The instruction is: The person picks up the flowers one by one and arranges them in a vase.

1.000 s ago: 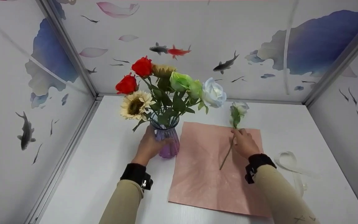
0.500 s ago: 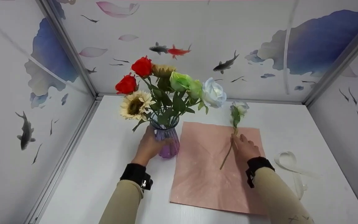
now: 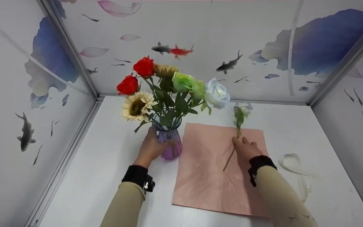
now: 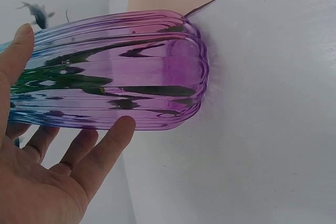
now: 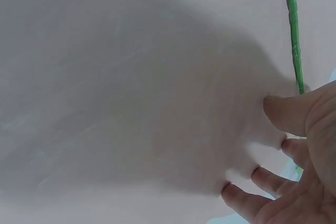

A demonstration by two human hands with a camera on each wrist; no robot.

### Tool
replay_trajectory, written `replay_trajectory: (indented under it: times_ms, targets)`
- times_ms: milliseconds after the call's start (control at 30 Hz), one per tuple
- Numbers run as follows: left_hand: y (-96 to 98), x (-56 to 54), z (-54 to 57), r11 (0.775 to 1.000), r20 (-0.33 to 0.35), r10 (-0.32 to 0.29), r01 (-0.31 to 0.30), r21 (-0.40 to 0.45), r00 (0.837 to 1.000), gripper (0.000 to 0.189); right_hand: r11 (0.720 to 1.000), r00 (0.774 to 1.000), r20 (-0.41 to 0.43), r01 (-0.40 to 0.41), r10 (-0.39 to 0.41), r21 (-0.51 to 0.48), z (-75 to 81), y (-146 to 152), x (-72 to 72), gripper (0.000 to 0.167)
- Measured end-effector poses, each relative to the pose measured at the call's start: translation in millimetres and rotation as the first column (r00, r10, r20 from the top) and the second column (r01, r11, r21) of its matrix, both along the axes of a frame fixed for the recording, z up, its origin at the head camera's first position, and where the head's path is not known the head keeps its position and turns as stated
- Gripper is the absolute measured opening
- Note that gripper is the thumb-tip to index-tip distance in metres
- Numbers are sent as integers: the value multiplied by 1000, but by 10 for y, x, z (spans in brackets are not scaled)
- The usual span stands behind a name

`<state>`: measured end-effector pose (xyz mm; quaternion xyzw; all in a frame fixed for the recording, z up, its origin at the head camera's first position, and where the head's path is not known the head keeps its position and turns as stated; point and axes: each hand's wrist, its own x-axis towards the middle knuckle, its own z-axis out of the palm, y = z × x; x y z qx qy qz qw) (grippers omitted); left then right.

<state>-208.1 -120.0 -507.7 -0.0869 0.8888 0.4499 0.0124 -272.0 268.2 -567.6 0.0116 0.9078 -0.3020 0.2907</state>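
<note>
My left hand (image 3: 153, 147) holds a ribbed glass vase (image 3: 171, 148), blue at the neck and purple at the base. In the left wrist view, the thumb lies on one side of the vase (image 4: 152, 69) and the fingers on the other. Red roses (image 3: 144, 66), pale sunflowers (image 3: 138, 106), green flowers (image 3: 184, 82) and a pale blue rose (image 3: 217, 94) stand in it. A single white flower (image 3: 244, 108) lies with its stem across the pink paper (image 3: 202, 176). Beside that stem (image 5: 294, 30), my right hand (image 3: 248, 149) hovers with fingers spread and loosely bent, thumb overlapping the stem in the right wrist view.
A loose white ribbon (image 3: 298, 171) lies looped on the white table (image 3: 93, 176), right of the paper. White panels (image 3: 257, 19) printed with fish and petals enclose the table at the back and both sides.
My right hand has shifted slightly down along the stem and its fingers have loosened from the white flower. The flower lies nearly where it was; the left hand and vase stay still.
</note>
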Motion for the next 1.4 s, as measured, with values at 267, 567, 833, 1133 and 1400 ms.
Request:
replay_trajectory:
  times_ms: [267, 567, 833, 1133, 1400]
  targets:
    - [5, 0, 6, 1000, -13, -19, 18, -6, 1000, 108, 953, 936, -231, -219, 265, 208, -36, 22, 26, 50]
    - [-10, 13, 4, 1000, -35, -8, 8, -11, 999, 107, 957, 876, -404, -189, 265, 218, -157, 70, 39, 36]
    - [1, 8, -2, 1000, -28, -8, 7, -16, 1000, 106, 965, 812, -530, -153, 245, 211, -286, 114, 37, 4]
    - [17, 11, -11, 1000, -22, -6, 6, 9, 1000, 105, 975, 777, -592, -133, 213, 177, -266, 118, 67, 11]
    - [16, 7, 0, 1000, -10, -7, 7, 15, 1000, 105, 981, 838, -529, -36, 134, 191, -238, 73, 43, 22]
